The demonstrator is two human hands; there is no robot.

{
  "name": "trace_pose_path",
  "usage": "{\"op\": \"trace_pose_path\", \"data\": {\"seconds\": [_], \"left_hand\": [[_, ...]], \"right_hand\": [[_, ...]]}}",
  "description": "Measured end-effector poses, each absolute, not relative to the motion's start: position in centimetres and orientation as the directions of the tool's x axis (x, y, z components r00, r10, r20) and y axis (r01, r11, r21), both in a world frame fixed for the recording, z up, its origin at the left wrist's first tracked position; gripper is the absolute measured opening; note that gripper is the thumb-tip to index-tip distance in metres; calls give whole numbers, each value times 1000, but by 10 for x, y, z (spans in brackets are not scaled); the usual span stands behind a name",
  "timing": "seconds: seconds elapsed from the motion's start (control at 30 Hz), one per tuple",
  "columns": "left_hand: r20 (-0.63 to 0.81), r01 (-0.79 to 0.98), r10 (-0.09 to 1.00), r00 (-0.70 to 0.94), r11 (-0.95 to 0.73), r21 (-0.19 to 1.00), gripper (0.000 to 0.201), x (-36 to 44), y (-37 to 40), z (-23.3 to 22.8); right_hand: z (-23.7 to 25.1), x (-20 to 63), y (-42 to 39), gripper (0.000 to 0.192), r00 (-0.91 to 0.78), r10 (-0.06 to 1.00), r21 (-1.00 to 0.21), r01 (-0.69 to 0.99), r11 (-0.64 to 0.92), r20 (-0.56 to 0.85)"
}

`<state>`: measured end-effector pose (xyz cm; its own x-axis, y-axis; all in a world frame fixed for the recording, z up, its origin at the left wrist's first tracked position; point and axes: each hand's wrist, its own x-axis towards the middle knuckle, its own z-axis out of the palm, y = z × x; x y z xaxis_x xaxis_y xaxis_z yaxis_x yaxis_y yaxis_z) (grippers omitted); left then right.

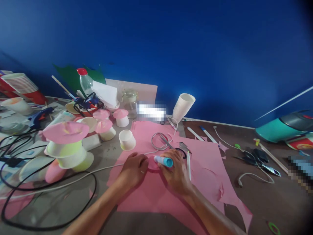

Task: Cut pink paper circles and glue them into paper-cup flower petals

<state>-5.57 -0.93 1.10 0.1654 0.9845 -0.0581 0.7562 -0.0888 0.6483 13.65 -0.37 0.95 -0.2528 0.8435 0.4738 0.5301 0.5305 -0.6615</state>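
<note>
In my right hand (177,171) is a light blue glue stick (162,160), tilted low over a small pink paper disc (153,164). My left hand (134,168) has its fingers bent together on the disc's left edge, holding it against the pink paper sheets (146,195) below. Scissors (167,142) lie just beyond my hands, partly behind the right one. A white pen (188,164) rests right of that hand. Beyond my left hand stands a small white paper cup piece (127,140). Cup pieces topped with pink discs (121,117) stand behind it.
Black cables (49,228) and a white cord (73,182) run across the left side. A stack of paper cups (183,104) leans by the wall, near a glass jar (130,102). At right lie keys (270,169), a cable and a teal bottle (276,127).
</note>
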Motion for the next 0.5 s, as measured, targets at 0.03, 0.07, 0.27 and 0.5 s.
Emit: {"op": "trace_pose_path", "data": {"seconds": [0.03, 0.07, 0.27, 0.5], "left_hand": [[-58, 754, 984, 168, -90, 651, 32, -55, -9, 13], [-63, 752, 985, 163, -83, 654, 35, -55, -10, 14], [-106, 704, 989, 108, -1, 710, 34, -55, -8, 12], [-117, 650, 990, 83, 35, 759, 26, -56, -8, 9]], "right_hand": [[11, 137, -3, 5, -282, 829, -660, 504, 557, 483], [12, 138, -2, 6, -311, 812, -658, 477, 583, 495], [16, 142, 3, 10, -378, 741, -664, 335, 669, 555], [20, 144, 6, 18, -381, 704, -674, 233, 701, 599]]}}
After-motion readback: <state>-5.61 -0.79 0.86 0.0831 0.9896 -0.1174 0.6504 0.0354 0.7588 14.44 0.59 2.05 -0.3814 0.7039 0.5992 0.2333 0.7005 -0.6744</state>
